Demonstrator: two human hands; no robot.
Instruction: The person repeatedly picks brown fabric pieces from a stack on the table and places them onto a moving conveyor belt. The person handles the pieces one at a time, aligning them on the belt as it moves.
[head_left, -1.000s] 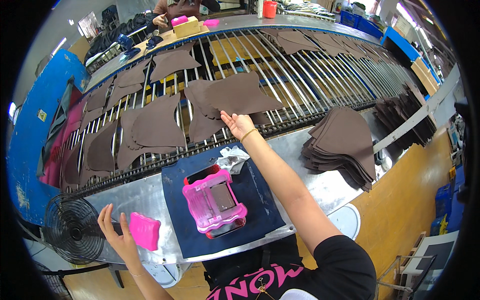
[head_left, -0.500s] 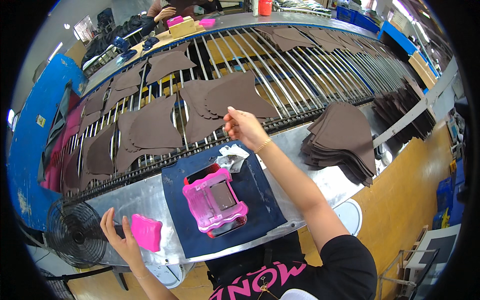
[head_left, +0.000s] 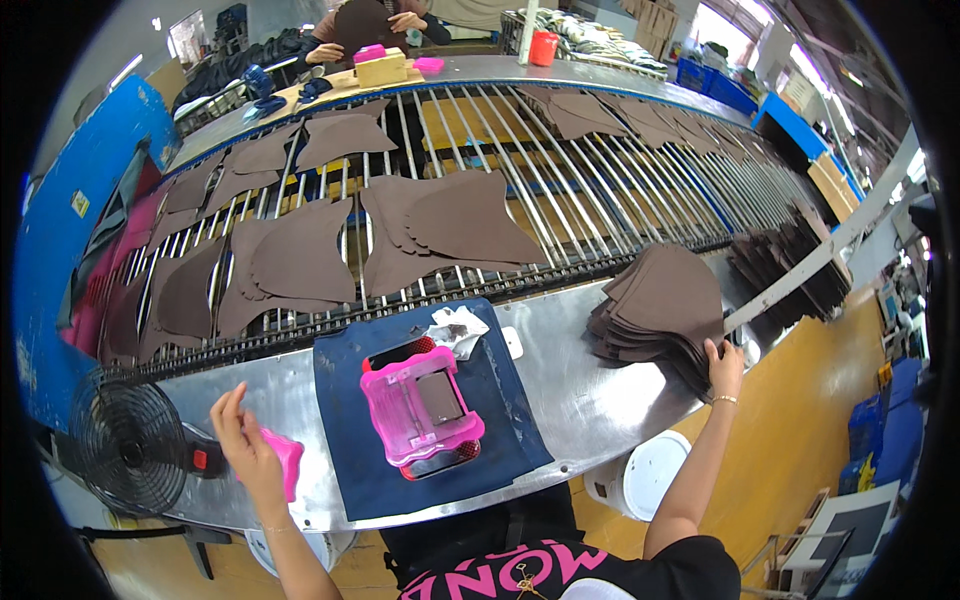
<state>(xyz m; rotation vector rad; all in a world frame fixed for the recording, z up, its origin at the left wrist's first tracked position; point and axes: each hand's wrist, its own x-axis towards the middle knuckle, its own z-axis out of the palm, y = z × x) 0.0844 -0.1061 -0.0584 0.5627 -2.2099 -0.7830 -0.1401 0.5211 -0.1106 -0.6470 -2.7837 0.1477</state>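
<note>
My right hand is at the near right edge of a fanned stack of brown flat cut pieces, fingers closed on the edge; how many pieces lie between them I cannot tell. My left hand hovers over the table's left part, fingers extended and nothing in them. Partly behind it lies a pink scalloped lid. Between my hands a pink scalloped open box, with a dark rectangular block inside, rests over a red container on a navy mat. A crumpled white cloth lies beside it.
Beyond the metal table runs a rod conveyor carrying overlapping brown pieces. A black fan stands at the left. A slanted pale bar crosses near the stack. Across the conveyor, a co-worker's hands hold a brown piece.
My right hand has moved from above the conveyor to the stack's near right edge and closed there. My left hand has shifted slightly, now covering part of the pink lid.
</note>
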